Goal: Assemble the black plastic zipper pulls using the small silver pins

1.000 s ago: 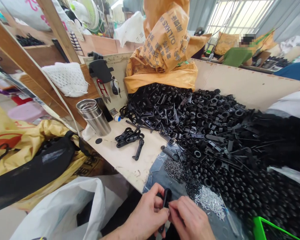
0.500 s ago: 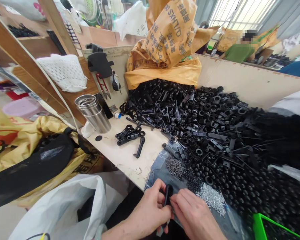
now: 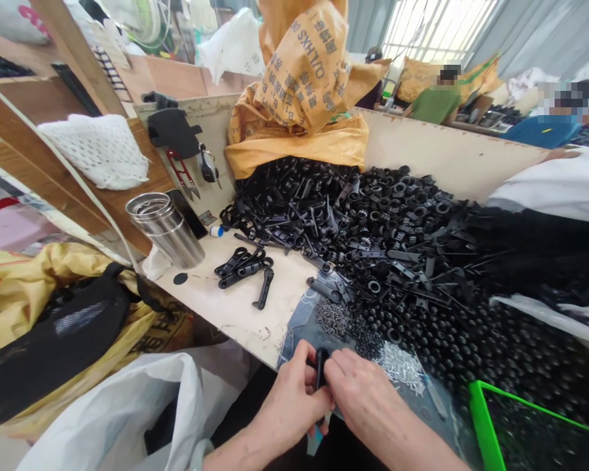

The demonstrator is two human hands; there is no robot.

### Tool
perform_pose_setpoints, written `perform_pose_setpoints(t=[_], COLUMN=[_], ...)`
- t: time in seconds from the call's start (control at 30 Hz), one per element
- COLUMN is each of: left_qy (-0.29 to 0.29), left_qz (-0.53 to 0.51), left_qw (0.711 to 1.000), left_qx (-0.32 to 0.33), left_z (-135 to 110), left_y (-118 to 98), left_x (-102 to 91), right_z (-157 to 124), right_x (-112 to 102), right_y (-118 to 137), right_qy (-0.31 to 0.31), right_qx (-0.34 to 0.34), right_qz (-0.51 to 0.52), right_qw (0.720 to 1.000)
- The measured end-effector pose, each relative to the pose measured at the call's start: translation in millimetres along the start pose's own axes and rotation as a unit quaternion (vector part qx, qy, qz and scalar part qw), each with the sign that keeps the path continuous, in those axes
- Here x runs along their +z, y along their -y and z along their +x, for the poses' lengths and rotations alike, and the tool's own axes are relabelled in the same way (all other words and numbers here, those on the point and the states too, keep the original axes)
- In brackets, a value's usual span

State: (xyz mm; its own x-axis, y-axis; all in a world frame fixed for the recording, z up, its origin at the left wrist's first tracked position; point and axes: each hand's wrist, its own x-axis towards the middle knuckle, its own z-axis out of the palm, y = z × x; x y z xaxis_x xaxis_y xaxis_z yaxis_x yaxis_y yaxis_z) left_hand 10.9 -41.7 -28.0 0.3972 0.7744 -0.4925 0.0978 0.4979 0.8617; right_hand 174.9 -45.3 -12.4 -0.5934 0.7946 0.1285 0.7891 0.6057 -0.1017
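Low in the head view, my left hand is closed around a long black plastic part with a rounded upper end, held roughly upright. My right hand presses against the part's right side with its fingers bent in a pinch; whatever they hold is hidden. Just beyond my hands lie small piles on a dark sheet: grey bits, tiny black pieces and silver screw-like pins. Several similar black parts rest on the pale tabletop further left.
A large heap of black plastic parts spills from an orange sack. A steel cup stands at the left. The green-rimmed bin is at lower right, a white sack at lower left. Two people sit beyond the partition.
The view has turned right, so the scene sits further left. My right hand has closed in against the black part, its fingers now bent more tightly; my left hand keeps its grip.
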Motion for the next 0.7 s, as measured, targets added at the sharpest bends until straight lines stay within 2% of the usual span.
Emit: perform_pose_setpoints(t=[0.2,0.37,0.5,0.6,0.67,0.7], left_qy=[0.030,0.157,0.191,0.206,0.204,0.198], left_qz=[-0.017,-0.091,-0.132,-0.148,-0.153,-0.157], left_qw=[0.999,0.983,0.972,0.967,0.966,0.967], left_qx=[0.012,-0.009,-0.030,-0.026,-0.027,-0.034], left_z=[2.2,7.4,12.8,16.3,16.9,16.6], left_y=[0.0,-3.9,3.2,9.6,10.1,9.1], left_x=[-3.4,-22.3,-31.9,-33.6,-34.5,-35.1], right_z=[10.4,7.9,-3.3,-9.8,-14.8,-18.5], right_x=[-10.1,-24.6,-16.7,-7.2,-7.0,-8.9], right_y=[9.7,9.4,12.0,10.6,3.9,-1.7], right_qy=[0.024,0.049,0.034,0.022,0.001,-0.023], right_qx=[-0.023,-0.067,-0.082,-0.063,-0.021,0.022], right_qz=[-0.064,-0.088,-0.082,-0.074,-0.026,0.014], right_qw=[0.997,0.993,0.993,0.995,0.999,0.999])
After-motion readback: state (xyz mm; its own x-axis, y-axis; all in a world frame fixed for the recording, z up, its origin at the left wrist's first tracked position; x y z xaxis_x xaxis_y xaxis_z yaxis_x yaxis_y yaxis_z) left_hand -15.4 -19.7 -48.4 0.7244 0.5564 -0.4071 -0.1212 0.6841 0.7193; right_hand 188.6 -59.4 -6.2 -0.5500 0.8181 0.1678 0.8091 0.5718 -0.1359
